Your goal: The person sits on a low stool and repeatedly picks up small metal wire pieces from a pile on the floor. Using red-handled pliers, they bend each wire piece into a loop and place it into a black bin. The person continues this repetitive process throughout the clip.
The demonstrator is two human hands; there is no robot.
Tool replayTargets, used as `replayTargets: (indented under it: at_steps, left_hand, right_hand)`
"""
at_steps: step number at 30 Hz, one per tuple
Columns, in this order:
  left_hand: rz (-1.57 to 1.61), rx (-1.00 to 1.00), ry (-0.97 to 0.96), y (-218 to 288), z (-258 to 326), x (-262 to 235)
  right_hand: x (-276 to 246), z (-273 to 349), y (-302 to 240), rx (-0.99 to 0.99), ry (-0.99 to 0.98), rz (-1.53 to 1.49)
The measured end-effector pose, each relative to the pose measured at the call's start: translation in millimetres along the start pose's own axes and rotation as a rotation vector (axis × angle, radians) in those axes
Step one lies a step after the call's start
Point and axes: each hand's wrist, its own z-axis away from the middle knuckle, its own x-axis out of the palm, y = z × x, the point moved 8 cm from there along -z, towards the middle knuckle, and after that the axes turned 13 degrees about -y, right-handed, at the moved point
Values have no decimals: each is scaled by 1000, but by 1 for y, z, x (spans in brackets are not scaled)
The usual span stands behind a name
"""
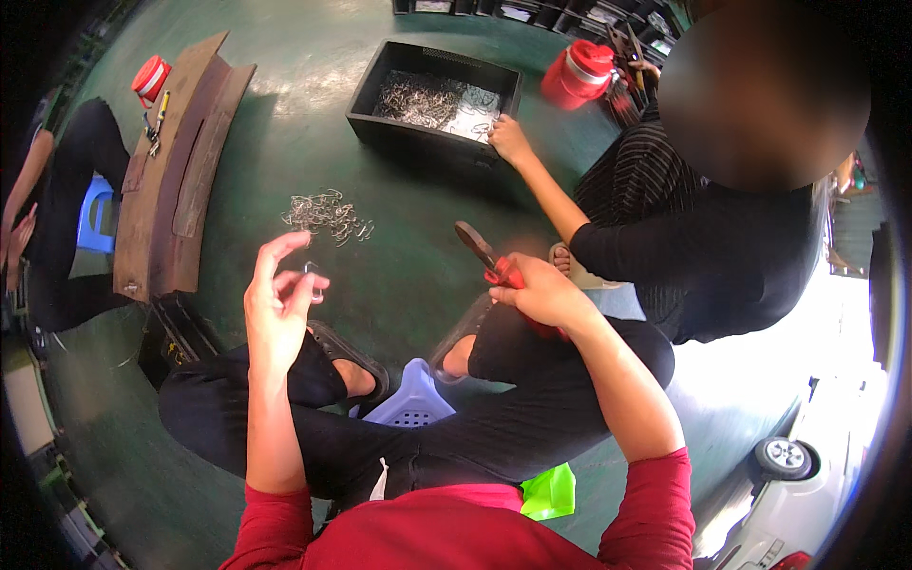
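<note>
My left hand (273,309) is closed in a pinch on a small bent metal hook (311,267), part of which the fingers hide. Just beyond it, a loose pile of similar metal hooks (328,215) lies on the green floor. My right hand (546,292) is wrapped round the red handles of pliers (472,241), whose dark jaws point up and to the left. The pliers are well apart from the hook. Whether their jaws touch anything else, I see no sign of it.
A black crate (423,142) holding many metal hooks stands ahead, with a co-worker's hand (510,140) at its near right corner. A red jug (578,74) stands right of it. At left are a wooden bench (176,161) and another person's legs. A lilac plastic stool (415,399) is under me.
</note>
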Motion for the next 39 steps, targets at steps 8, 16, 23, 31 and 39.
replayTargets:
  at_steps: [8, 16, 23, 31, 39]
  left_hand:
    - [86, -198, 11, -18, -1, -2]
    - [-89, -223, 180, -58, -19, -21]
    - [-322, -439, 282, -197, -48, -38]
    - [-600, -358, 324, -241, -112, -49]
    - [-709, 398, 76, -138, -285, 46]
  right_hand:
    - [26, -45, -13, 38, -138, 98]
    - [-52, -235, -52, -119, 424, 263]
    - [-73, -333, -62, 42, 390, 186]
    - [-52, -337, -27, 176, 253, 187]
    - [0, -175, -46, 3, 174, -549]
